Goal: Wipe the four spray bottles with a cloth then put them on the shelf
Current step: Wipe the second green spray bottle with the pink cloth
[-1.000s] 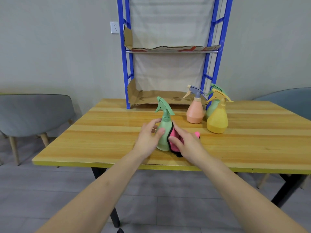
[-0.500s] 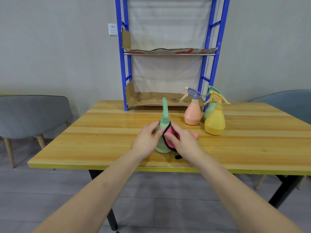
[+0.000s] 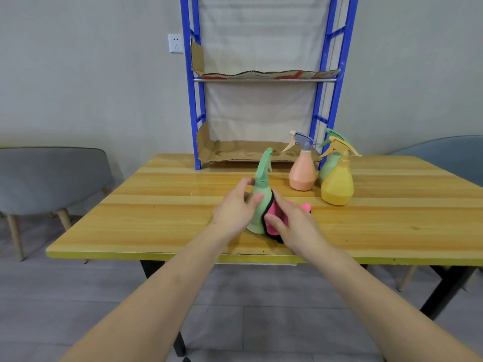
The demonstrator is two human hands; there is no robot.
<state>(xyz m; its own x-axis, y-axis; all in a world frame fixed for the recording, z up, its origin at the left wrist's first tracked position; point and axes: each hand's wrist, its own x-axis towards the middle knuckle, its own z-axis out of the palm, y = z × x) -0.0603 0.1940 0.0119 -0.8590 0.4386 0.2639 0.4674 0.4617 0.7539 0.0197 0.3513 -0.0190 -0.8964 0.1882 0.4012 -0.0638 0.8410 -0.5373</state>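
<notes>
Snugly between hands [image 3: 235,209] [image 3: 292,226]: bottle [image 3: 261,184], cloth [image 3: 274,209]

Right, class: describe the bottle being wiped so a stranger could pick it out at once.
Start at the wooden table with the blue shelf. Near its front edge stands a light green spray bottle, held by the left hand while the right hand holds a pink cloth against it. The other three bottles cluster untouched by the shelf.
</notes>
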